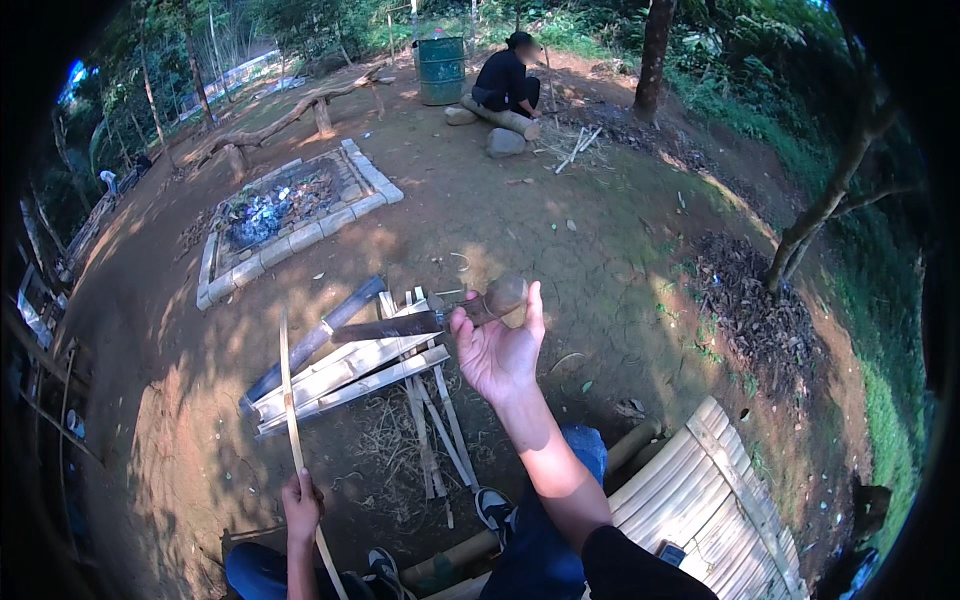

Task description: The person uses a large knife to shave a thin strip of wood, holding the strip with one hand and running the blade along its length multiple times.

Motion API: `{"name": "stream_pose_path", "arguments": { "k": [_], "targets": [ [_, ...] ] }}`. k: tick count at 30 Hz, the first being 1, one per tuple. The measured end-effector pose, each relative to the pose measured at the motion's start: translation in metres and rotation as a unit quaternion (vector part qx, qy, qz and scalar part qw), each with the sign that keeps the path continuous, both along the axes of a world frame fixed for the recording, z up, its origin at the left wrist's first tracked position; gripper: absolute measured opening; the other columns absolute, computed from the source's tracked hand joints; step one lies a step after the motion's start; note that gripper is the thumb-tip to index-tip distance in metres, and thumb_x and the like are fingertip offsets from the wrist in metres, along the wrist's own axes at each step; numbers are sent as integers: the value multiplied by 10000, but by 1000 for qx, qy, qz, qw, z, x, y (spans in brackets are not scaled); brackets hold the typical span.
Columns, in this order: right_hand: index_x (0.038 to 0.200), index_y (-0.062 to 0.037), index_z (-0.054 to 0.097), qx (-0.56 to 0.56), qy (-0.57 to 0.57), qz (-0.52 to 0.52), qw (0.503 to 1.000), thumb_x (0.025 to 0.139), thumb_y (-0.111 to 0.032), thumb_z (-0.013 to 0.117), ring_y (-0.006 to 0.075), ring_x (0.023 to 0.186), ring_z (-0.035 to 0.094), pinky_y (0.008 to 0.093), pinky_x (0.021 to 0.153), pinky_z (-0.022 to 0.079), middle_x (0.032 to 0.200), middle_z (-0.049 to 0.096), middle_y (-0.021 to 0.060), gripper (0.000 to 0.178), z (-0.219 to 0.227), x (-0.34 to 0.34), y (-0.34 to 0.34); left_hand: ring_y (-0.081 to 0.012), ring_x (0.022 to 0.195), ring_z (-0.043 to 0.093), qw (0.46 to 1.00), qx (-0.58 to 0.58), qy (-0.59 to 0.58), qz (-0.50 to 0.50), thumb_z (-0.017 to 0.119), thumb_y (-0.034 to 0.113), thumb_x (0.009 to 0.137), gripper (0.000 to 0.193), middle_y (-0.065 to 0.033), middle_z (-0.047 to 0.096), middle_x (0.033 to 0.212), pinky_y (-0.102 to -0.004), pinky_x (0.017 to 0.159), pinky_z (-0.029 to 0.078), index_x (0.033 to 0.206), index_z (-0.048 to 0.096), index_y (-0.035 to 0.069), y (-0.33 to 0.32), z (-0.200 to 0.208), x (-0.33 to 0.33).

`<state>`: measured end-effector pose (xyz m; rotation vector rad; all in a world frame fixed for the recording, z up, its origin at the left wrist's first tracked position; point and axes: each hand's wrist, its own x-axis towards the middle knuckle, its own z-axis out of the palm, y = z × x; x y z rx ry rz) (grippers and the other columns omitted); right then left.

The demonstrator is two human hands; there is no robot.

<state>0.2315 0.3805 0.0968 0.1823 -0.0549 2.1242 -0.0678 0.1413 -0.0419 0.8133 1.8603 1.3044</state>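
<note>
My left hand (pixel 301 505), at the lower left, is closed round a long, thin bamboo strip (pixel 291 400) that stands tilted upward. In the middle, my right hand (pixel 500 352) is turned palm up, its fingers loosely round the handle of a machete (pixel 388 327). The dark, broad blade points left, and a rounded brown knob (pixel 507 294) ends the handle. Part of the grip is hidden by the fingers. Below the blade, split bamboo slats (pixel 345 378) lie beside a dark bamboo tube (pixel 285 370). Thinner strips (pixel 440 425) reach from there toward my feet.
A bamboo-slat bench (pixel 715 500) with a phone (pixel 671 553) is at the lower right. Shavings (pixel 385 455) litter the ground. Farther off are a brick-edged fire pit (pixel 290 243), a green drum (pixel 440 72) and a person in dark clothes (pixel 503 80) seated on a log. A thin tree (pixel 820 225) leans at right.
</note>
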Motion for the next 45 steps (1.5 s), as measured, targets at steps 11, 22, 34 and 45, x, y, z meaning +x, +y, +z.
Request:
{"name": "stream_pose_path", "arguments": {
  "k": [11, 22, 34, 45],
  "targets": [
    [812, -14, 655, 295, -515, -167, 787, 908, -288, 704, 149, 648, 602, 290, 601, 475, 667, 603, 31, 295, -27, -49, 6, -75, 349, 357, 1000, -2, 4, 22, 416, 418, 1052, 407, 27, 379, 512, -255, 320, 283, 765, 426, 130, -13, -18, -25],
    [1158, 1, 532, 233, -697, -136, 664, 934, -576, 563, 288, 882, 688, 359, 771, 574, 1038, 662, 226, 620, -98, -95, -36, -72, 370, 372, 1000, -5, 30, -1, 419, 407, 1055, 442, 28, 387, 509, -258, 335, 294, 723, 428, 115, -9, -23, -20],
    [1052, -6, 523, -228, -78, -148, 959, 935, -221, 677, 247, 867, 640, 326, 774, 570, 969, 585, 173, 289, -49, -63, 3, -64, 376, 376, 999, -14, 33, 28, 423, 403, 1054, 432, 31, 394, 510, -249, 335, 297, 740, 430, 107, -17, -13, -24],
    [783, 25, 720, 269, -431, -461, 728, 879, -89, 724, 133, 798, 650, 273, 725, 491, 949, 713, 59, 149, -29, -80, 5, -66, 377, 393, 999, -28, 24, 19, 426, 403, 1053, 439, 28, 403, 511, -248, 340, 304, 733, 434, 103, -14, -10, -22]
  ]
}}
